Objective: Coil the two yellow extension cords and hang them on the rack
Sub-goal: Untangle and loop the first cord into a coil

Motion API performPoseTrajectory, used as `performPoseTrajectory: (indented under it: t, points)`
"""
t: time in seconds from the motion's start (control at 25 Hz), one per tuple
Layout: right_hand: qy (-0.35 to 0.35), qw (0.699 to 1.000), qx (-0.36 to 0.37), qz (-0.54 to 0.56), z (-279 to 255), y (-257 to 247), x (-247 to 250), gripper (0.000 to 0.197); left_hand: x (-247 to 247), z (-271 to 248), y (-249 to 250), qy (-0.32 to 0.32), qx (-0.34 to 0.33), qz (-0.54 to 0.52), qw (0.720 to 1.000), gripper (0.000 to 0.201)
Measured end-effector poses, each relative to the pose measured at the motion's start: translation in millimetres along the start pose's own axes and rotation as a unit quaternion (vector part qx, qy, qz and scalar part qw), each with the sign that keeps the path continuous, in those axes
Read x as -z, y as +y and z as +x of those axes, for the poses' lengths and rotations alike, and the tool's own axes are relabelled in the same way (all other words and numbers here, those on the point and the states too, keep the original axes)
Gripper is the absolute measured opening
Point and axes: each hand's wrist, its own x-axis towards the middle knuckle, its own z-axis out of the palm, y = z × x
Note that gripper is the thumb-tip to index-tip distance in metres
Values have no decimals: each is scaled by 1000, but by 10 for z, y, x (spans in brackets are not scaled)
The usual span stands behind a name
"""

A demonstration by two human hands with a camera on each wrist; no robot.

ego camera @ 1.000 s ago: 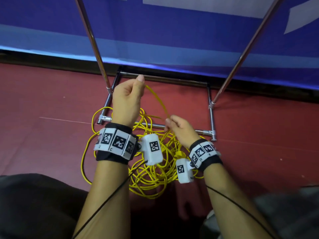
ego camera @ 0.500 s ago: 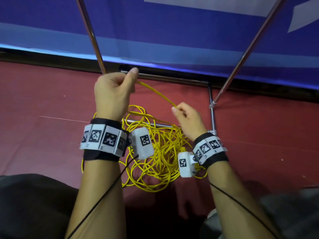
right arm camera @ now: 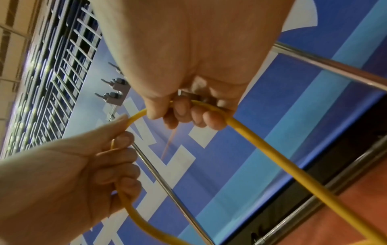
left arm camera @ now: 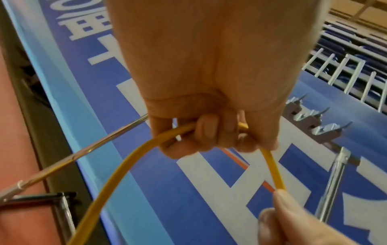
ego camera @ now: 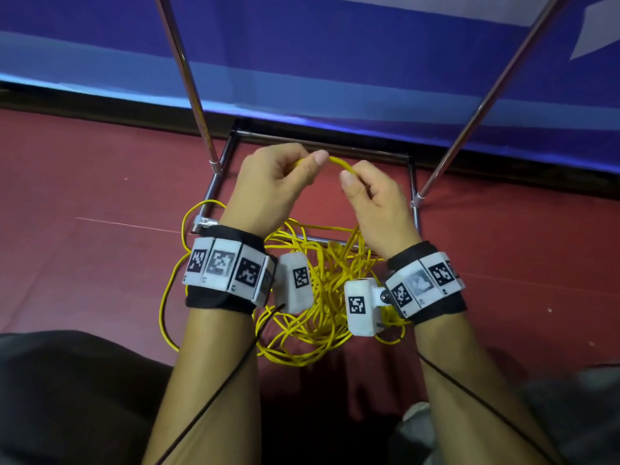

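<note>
A tangled heap of yellow cord (ego camera: 318,297) lies on the red floor against the rack's base frame (ego camera: 413,182). Above it, my left hand (ego camera: 302,166) and right hand (ego camera: 352,176) are close together, each gripping the same cord. A short arch of cord (ego camera: 337,161) spans between them. In the left wrist view the fingers (left arm camera: 207,131) curl round the cord (left arm camera: 117,174), which drops away in a loop. The right wrist view shows the right hand (right arm camera: 188,114) curled on the cord (right arm camera: 272,149) and the left hand (right arm camera: 117,149) beside it. I cannot tell the two cords apart in the heap.
Two chrome uprights (ego camera: 188,78) (ego camera: 496,85) rise from the base toward a blue banner (ego camera: 335,62). Metal hooks (left arm camera: 314,122) sit on the rack's top bar. My knees (ego camera: 67,397) frame the floor below the heap.
The right hand has slid up along the cord and met the left. The straight span between them has shrunk to a small arch, and both hands are higher over the base frame.
</note>
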Motion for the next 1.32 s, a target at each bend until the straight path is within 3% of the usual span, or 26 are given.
performPoseTrajectory:
  t: [0.08, 0.16, 0.24, 0.28, 0.4, 0.48, 0.52, 0.64, 0.76, 0.84, 0.92, 1.0, 1.08, 1.2, 1.32]
  points:
    - [-23, 999, -2, 38, 25, 54, -40, 24, -25, 10, 9, 30, -20, -19, 999, 41]
    - [-102, 992, -70, 34, -71, 377, -219, 15, -54, -16, 20, 41, -27, -6, 999, 44]
    - [-188, 967, -174, 16, -303, 771, -405, 28, -76, -36, -18, 53, -17, -19, 998, 43]
    - [-198, 956, -216, 14, -406, 947, -464, 38, -72, -34, -54, 58, -1, -20, 998, 42]
    - [-131, 967, -216, -41, -438, 993, -444, 36, 40, -20, -184, 39, 118, 61, 990, 37]
    - [-53, 987, -129, -76, -307, 738, -346, 34, 121, 14, -240, 39, 195, 130, 971, 40]
    - [-31, 993, -85, -77, -232, 581, -302, 34, 141, 44, -236, 47, 201, 149, 967, 43]
    - [-27, 996, -41, -71, -81, 309, -246, 32, 76, 74, -52, 63, 113, 152, 980, 42]
    - [-31, 997, -57, -52, -85, 327, -255, 31, 6, 80, 76, 80, 26, 118, 990, 34]
    - [-32, 995, -88, -45, -142, 398, -255, 33, 19, 65, -16, 69, 35, 118, 990, 42]
    - [-37, 994, -84, -59, -173, 419, -250, 35, 55, 75, -148, 25, 115, 148, 982, 51]
    - [-33, 996, -55, -59, -149, 424, -264, 34, 93, 104, -265, 19, 165, 134, 977, 49]
    - [-34, 995, -70, -63, -113, 409, -267, 32, 74, 125, -261, 40, 128, 104, 985, 42]
    - [-47, 989, -141, -10, -145, 404, -285, 21, -106, 122, -153, -21, 62, 100, 993, 42]
    - [-44, 990, -128, 25, -125, 422, -344, 27, -173, 112, -180, -6, 28, 45, 999, 47]
